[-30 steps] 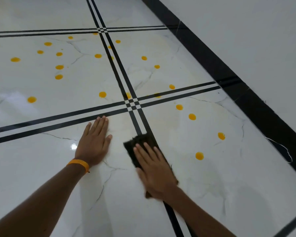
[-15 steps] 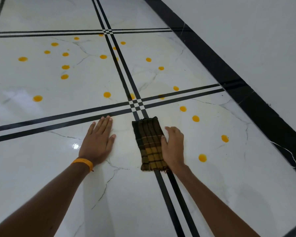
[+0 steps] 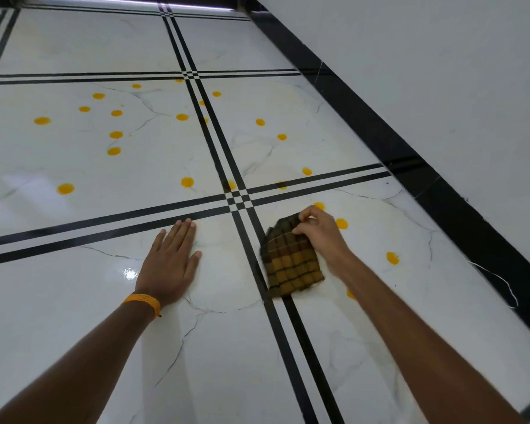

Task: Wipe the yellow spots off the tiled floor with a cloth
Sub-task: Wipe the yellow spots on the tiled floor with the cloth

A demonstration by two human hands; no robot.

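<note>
Yellow spots (image 3: 65,188) dot the white tiled floor (image 3: 74,301) across the upper left and centre of the frame. Left of centre, the left hand (image 3: 169,261) lies flat on a tile, fingers (image 3: 182,231) straight and close together, thumb out, an orange wristband (image 3: 143,301) at the wrist. Right of centre, the right hand (image 3: 318,232) pinches the top corner of the checked cloth (image 3: 291,267), which overlaps the black tile lines (image 3: 288,347). More spots sit just beside it on the right
</note>
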